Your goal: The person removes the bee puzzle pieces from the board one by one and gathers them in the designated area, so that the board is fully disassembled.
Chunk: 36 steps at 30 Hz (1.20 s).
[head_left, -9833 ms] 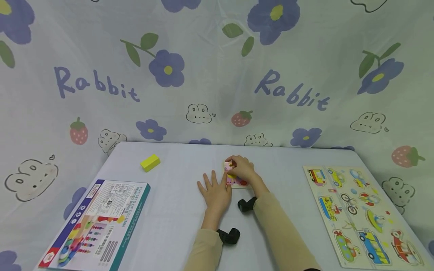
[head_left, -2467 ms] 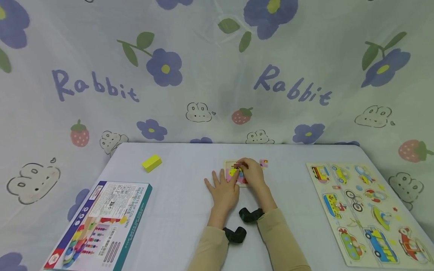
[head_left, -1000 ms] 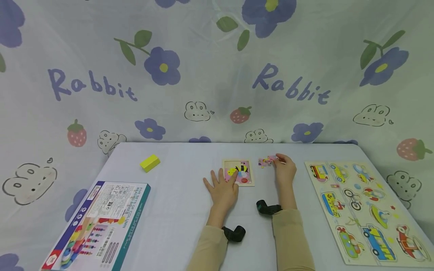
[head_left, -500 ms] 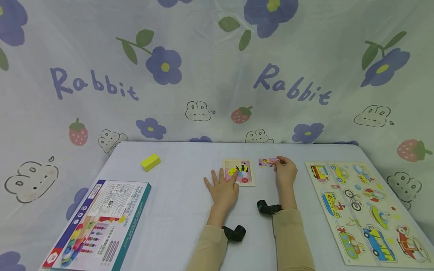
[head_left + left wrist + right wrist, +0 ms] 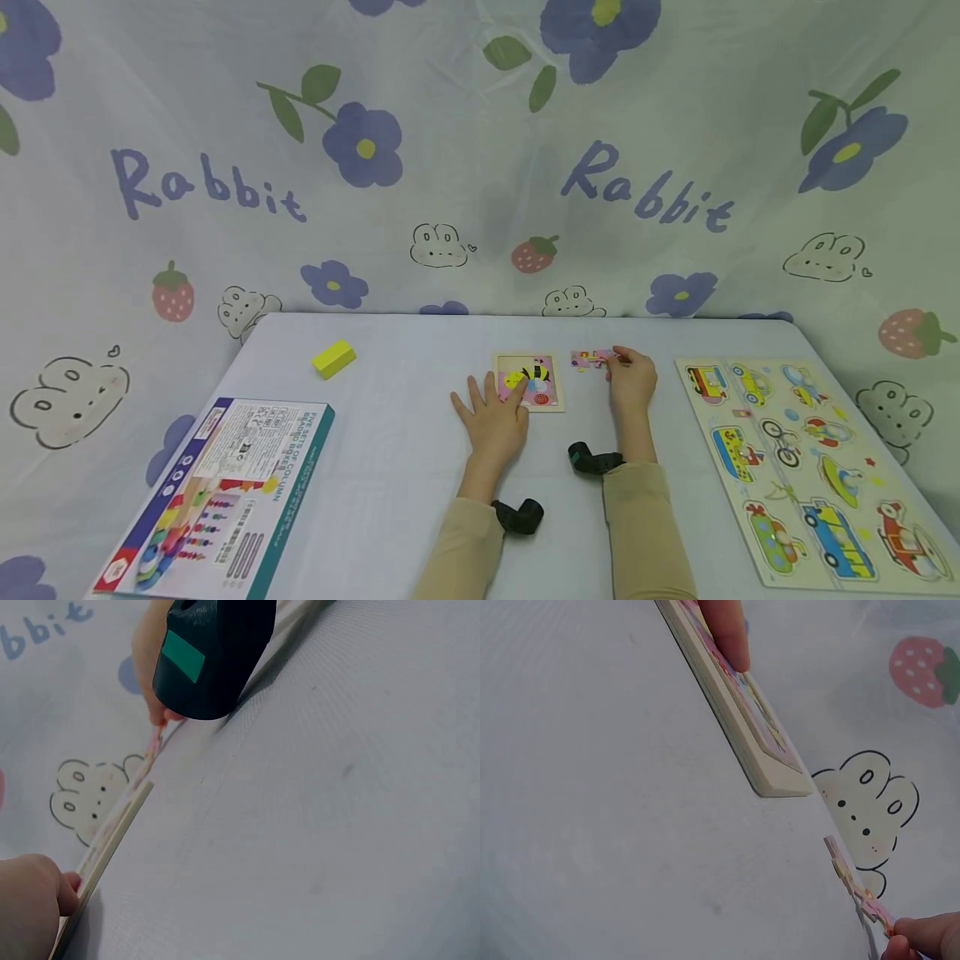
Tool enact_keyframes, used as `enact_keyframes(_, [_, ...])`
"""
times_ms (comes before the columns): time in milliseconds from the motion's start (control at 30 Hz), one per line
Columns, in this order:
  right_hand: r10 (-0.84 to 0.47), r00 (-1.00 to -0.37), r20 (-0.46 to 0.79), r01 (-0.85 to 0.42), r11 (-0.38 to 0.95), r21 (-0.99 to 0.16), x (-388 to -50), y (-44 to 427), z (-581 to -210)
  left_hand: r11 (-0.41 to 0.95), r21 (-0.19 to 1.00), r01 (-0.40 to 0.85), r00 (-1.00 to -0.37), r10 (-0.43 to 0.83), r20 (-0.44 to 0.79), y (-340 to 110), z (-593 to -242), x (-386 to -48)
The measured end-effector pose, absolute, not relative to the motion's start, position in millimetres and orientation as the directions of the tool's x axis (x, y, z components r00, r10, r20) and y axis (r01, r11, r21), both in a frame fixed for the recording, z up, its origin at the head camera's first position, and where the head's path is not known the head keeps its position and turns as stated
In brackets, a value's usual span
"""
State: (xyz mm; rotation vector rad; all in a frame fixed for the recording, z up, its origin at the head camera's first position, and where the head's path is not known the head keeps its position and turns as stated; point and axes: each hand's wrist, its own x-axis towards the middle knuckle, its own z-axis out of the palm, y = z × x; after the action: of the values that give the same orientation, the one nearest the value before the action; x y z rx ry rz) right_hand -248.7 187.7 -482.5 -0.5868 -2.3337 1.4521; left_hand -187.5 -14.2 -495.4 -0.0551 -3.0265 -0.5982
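A small square picture board with a light wooden frame and a bee picture lies at the middle of the table. My left hand rests on its lower left part, fingers spread, the index fingertip on the picture. To the right of the board lie small pink puzzle pieces, side by side. My right hand pinches the right end of these pieces between thumb and fingers. In the right wrist view the pieces lie near the board's corner, apart from it, with the right fingertips at their far end.
A yellow block lies at the back left. A flat box with blue and teal edges lies at the front left. On the right lies a large wooden board with vehicle pictures. A printed curtain hangs behind the table.
The right hand has moved from the bee board to the pink pieces on the right, where more pieces now lie. The left hand has shifted slightly right since the earliest frame and stays on the board.
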Motion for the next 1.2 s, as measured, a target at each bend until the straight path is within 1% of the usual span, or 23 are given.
enact_keyframes(567, [0.496, -0.864, 0.081, 0.146, 0.402, -0.904, -250.1, 187.0, -482.2, 0.921, 0.386, 0.049, -0.997, 0.025, 0.068, -13.5, -495.4, -187.0])
enact_keyframes(900, [0.432, -0.891, 0.14, 0.076, 0.444, -0.893, -250.7, 168.1, -473.2, 0.919, 0.391, 0.053, -0.998, 0.031, 0.063, -14.4, -493.2, -185.5])
enact_keyframes(1200, [0.321, -0.931, 0.177, 0.012, 0.51, -0.86, -251.0, 146.7, -469.2, 0.937, 0.344, 0.06, -0.996, 0.034, 0.081, -14.2, -493.7, -185.8])
